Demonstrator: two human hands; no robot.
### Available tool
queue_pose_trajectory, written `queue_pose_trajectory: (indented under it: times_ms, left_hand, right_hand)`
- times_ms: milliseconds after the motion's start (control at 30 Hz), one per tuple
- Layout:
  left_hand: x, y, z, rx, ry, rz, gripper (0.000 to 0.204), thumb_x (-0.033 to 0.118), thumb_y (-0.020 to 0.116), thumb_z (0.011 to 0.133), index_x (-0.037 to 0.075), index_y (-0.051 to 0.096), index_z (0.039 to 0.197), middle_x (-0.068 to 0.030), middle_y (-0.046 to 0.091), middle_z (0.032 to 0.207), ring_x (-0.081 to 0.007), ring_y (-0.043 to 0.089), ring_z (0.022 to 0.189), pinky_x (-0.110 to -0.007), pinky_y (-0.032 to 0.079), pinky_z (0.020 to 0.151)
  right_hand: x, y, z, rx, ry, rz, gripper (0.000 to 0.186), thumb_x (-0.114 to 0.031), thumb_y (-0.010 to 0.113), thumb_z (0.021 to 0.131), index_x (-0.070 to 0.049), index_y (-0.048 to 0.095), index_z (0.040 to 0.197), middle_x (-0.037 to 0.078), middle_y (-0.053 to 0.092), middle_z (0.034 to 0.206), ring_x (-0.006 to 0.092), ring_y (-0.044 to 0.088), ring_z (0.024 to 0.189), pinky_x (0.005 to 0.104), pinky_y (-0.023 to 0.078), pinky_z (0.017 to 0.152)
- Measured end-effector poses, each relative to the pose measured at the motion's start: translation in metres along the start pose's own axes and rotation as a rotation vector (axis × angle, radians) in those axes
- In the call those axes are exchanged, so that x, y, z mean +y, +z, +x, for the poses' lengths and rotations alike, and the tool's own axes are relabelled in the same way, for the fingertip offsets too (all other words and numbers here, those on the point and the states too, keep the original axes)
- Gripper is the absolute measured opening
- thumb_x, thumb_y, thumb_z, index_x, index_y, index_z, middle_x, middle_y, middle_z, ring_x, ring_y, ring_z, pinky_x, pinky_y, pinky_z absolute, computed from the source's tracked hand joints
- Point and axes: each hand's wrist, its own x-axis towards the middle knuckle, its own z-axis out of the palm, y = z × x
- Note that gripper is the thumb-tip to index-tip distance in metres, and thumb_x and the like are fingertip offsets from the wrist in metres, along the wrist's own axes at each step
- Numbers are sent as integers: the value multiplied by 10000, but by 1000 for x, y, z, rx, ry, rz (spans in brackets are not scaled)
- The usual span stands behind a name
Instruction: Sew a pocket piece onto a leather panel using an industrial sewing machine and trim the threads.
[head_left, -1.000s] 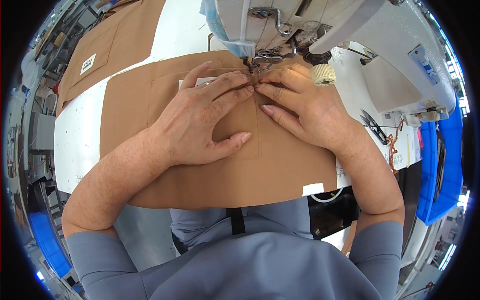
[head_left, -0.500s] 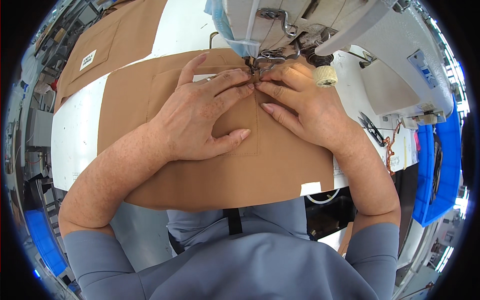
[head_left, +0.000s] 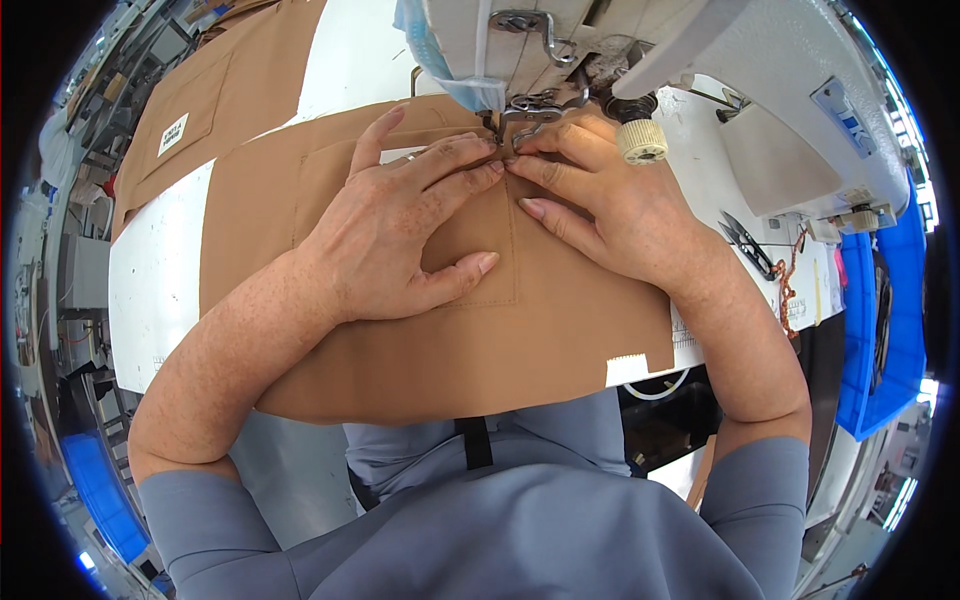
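A piece of brown fabric [head_left: 570,330] with a stitched square patch lies under the sewing machine's presser foot [head_left: 508,135]. My left hand [head_left: 400,230] rests palm down on it, fingertips just left of the foot and thumb apart on the patch. A white strip [head_left: 398,155] shows beneath those fingers. My right hand [head_left: 620,210] lies on the fabric right of the foot, fingers apart, index and middle fingertips by the seam near the needle, close to my left fingertips. A cream knob [head_left: 642,141] hangs from the machine head above that hand.
Another brown piece [head_left: 200,90] lies at the back left of the white table [head_left: 150,300]. A light blue mask [head_left: 435,55] hangs on the machine. Black snips [head_left: 748,245] and orange cord [head_left: 788,285] lie at the right, beside a blue bin [head_left: 870,400]. Another blue bin [head_left: 100,500] is low at left.
The fabric and both hands have crept slightly away from me, toward the back of the machine. The hands keep much the same shape and place beside the presser foot.
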Motion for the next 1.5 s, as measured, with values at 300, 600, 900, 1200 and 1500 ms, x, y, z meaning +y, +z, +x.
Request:
queue_pose_trajectory:
  times_ms: [300, 600, 900, 1200, 1500]
  left_hand:
    - [-3, 0, 0, -2, 5, 9, 687, 417, 730, 871, 42, 608, 1434, -159, 556, 1525, -340, 543, 1418, -669, 156, 1245]
    - [-6, 1, 2, 10, 17, 15, 676, 412, 729, 878, 51, 610, 1438, -162, 555, 1527, -338, 533, 1427, -656, 154, 1251]
    - [-6, 0, 4, 12, 1, 15, 666, 413, 722, 885, 55, 614, 1436, -166, 563, 1521, -341, 533, 1427, -649, 157, 1252]
    - [8, -8, -4, -72, 2, 3, 703, 421, 736, 874, 40, 592, 1447, -160, 564, 1511, -325, 530, 1421, -623, 227, 1237]
    - [10, -1, -7, -24, 7, 3, 710, 429, 740, 875, 31, 582, 1442, -152, 573, 1491, -315, 549, 1391, -588, 280, 1215]
  right_hand:
    - [1, 1, 1, 7, -17, 5, 281, -215, 779, 860, -53, 765, 1089, 87, 717, 1130, 327, 678, 1034, 441, 567, 881]
    - [2, 1, 1, -4, 2, -18, 285, -215, 769, 878, -51, 770, 1110, 100, 728, 1097, 333, 674, 1031, 444, 561, 880]
    - [5, 1, 1, -9, 2, -38, 297, -230, 764, 885, -54, 763, 1125, 110, 723, 1088, 335, 662, 1048, 452, 558, 884]
    - [6, -1, -5, -37, -51, -6, 290, -217, 782, 863, -71, 771, 1112, 72, 706, 1107, 309, 659, 1055, 460, 551, 891]
    - [6, -4, -5, -26, -83, -4, 244, -210, 794, 840, -98, 801, 1057, 36, 713, 1084, 270, 666, 1031, 428, 546, 852]
